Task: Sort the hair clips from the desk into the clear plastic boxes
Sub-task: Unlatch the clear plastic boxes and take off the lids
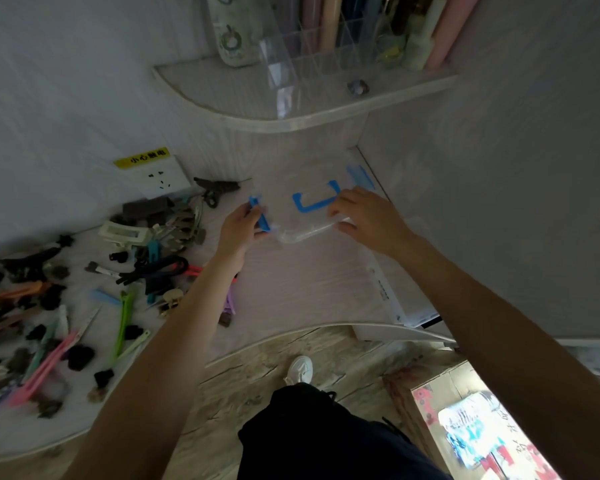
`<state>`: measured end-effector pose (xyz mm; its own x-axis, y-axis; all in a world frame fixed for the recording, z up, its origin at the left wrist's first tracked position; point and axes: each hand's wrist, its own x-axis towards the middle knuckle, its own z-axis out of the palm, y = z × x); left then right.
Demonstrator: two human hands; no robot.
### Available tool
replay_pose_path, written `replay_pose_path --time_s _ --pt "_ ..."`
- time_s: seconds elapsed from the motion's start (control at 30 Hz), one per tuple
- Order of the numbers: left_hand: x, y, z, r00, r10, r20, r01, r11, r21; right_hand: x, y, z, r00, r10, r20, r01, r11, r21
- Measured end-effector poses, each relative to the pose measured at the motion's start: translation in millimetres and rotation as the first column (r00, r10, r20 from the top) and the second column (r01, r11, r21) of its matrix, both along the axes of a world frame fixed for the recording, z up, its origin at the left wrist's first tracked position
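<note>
— What's the room like from where you stand?

— Dim. A pale wood-grain desk point(291, 285) with a curved front edge runs into the corner, and a small rounded shelf point(243, 98) sits above it carrying a clear divided organizer point(312, 60) and some rolled pastel tubes point(444, 32). A wall socket point(153, 176) with a yellow warning label sits on the left wall just above the desk. Down on the wood-pattern floor there's a cardboard box point(430, 410) at the right, and the person's white shoe point(300, 368).

— And the clips?

— A big heap of hair clips point(94, 271) is spread over the left part of the desk: black claws, long pink and green ones, a blue one, all jumbled.

— Where's the box?

— The clear plastic box point(302, 209) lies near the back of the desk, by the corner, with a blue handle on its lid and blue latches at the sides.

— What are the hands doing?

— Both arms reach forward. The left hand point(238, 226) has its fingers curled around the blue latch point(260, 214) on the box's left side. The right hand point(364, 216) rests on the box's right end, fingers bent over the rim, gripping it.
</note>
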<state>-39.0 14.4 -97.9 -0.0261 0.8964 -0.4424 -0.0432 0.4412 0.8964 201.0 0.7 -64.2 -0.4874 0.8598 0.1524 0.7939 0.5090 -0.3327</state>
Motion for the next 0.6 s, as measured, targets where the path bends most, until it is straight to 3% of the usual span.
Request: replay_pose_path --time_s 0.17,0.33,0.5,0.6 --pt "2.8 -0.5 5.5 0.998 0.019 0.057 -0.019 1.000 -0.012 6.3 3.6 8.0 0.973 -0.063 -0.223 0.044 0.995 -0.092" --pt "6.2 -1.3 8.0 0.998 -0.014 0.059 0.012 0.999 0.037 11.2 -0.2 19.6 0.929 -0.144 -0.342 0.089 0.981 -0.170" --pt "-0.9 -0.9 0.9 0.997 0.065 0.038 -0.066 0.998 0.019 28.9 3.3 29.5 0.915 -0.284 -0.286 0.289 0.957 -0.026" --pt "3.8 1.6 1.4 0.996 0.077 0.038 -0.078 0.997 0.021 41.6 1.6 25.2 0.869 -0.410 -0.275 0.420 0.907 -0.025"
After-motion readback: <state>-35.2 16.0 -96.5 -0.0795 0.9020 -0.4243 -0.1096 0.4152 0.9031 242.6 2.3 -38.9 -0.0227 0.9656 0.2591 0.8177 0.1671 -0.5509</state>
